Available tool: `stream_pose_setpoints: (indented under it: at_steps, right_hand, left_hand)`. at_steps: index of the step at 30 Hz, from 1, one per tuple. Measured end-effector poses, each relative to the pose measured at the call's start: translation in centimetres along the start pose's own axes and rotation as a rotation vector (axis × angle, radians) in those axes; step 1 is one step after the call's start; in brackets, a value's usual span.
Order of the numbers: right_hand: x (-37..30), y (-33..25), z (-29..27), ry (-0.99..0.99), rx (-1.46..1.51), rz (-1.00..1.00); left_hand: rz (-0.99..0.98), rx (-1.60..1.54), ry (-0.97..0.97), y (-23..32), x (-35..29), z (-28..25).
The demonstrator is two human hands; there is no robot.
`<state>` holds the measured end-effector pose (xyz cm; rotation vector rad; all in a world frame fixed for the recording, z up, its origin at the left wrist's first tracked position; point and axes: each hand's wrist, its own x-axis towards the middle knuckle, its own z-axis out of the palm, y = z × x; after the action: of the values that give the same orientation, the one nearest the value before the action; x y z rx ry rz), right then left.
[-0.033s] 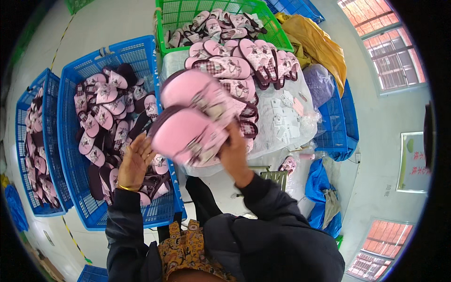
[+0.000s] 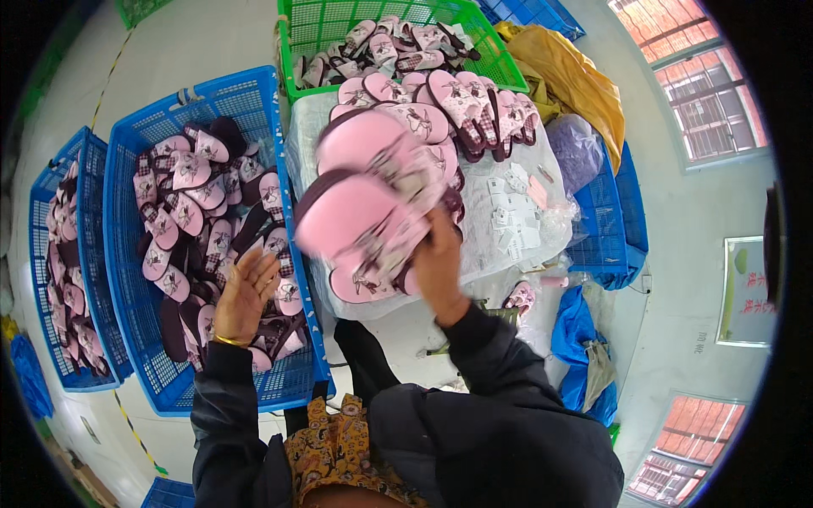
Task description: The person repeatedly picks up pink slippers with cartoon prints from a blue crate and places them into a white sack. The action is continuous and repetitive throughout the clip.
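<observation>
In my right hand [image 2: 440,262] is a pair of pink slippers [image 2: 360,222] with dark soles and a printed figure, gripped at their right end. The pair is slightly blurred and hangs over the near left part of the covered table [image 2: 478,245]. Beneath and behind it, more pink slippers [image 2: 461,102] lie on the table, partly hidden by the held pair. My left hand [image 2: 244,296], a yellow bracelet at its wrist, holds nothing. Its fingers are apart, palm up, above the right side of a blue crate [image 2: 127,279] heaped with loose slippers [image 2: 203,199].
A green crate [image 2: 296,21] of slippers stands beyond the table. Another blue crate [image 2: 93,254] with slippers is at far left. White tags [image 2: 512,216] lie on the table's right side, near a purple bag [image 2: 574,152]. One slipper [image 2: 518,296] sits below the table's right edge.
My right hand and the held slippers have shifted right, farther over the table. The left hand stays nearly in place, open.
</observation>
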<state>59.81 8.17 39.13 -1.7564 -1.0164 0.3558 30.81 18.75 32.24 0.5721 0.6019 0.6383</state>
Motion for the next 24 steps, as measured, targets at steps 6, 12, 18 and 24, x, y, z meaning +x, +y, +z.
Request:
stream_pose_setpoints:
  at_steps: [6, 12, 18, 24]
  right_hand:
    - [13.0, 11.7, -8.5, 0.255, 0.059, 0.120]
    - [17.6, 27.2, -8.1, 0.102, -0.245, 0.283]
    - [16.9, 35.6, -7.6, 0.193, 0.140, 0.405]
    - [12.8, 33.2, -12.7, 0.176, -0.106, 0.422]
  left_hand:
    - [-0.200, 0.032, 0.291, -4.4, -2.5, -5.0]
    - [-0.214, 0.055, 0.598, -6.3, -8.0, -10.0]
    - [-0.240, 0.116, 0.740, -7.7, -10.7, -11.3]
    - [-0.262, 0.122, 0.773, -8.3, -13.0, -15.0]
